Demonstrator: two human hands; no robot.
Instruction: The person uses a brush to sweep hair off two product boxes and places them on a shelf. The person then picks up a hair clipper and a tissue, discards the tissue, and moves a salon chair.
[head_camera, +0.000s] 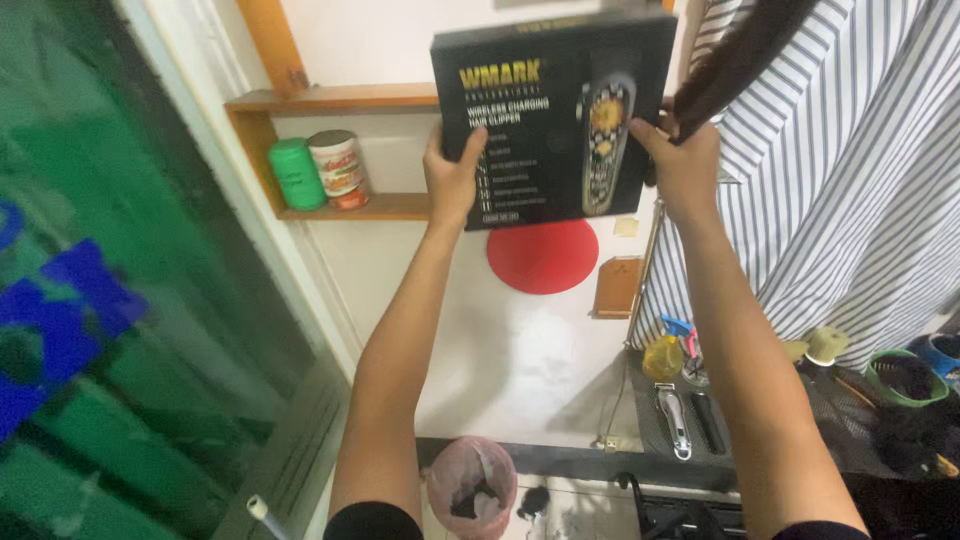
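Both hands' fingers (470, 150) clasp the black box (555, 115) edges

We see a black box (555, 115) raised between both hands.

It is flat and rectangular, its printed face toward us, showing a picture of a hair clipper and yellow lettering. It stands nearly upright, tilted slightly, with our left hand (452, 180) on its lower left edge and our right hand (685, 165) on its right edge.

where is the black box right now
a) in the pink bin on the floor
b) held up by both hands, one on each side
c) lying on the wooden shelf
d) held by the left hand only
b: the left hand and right hand each hold a side of the black box, raised in front of the wooden shelf.
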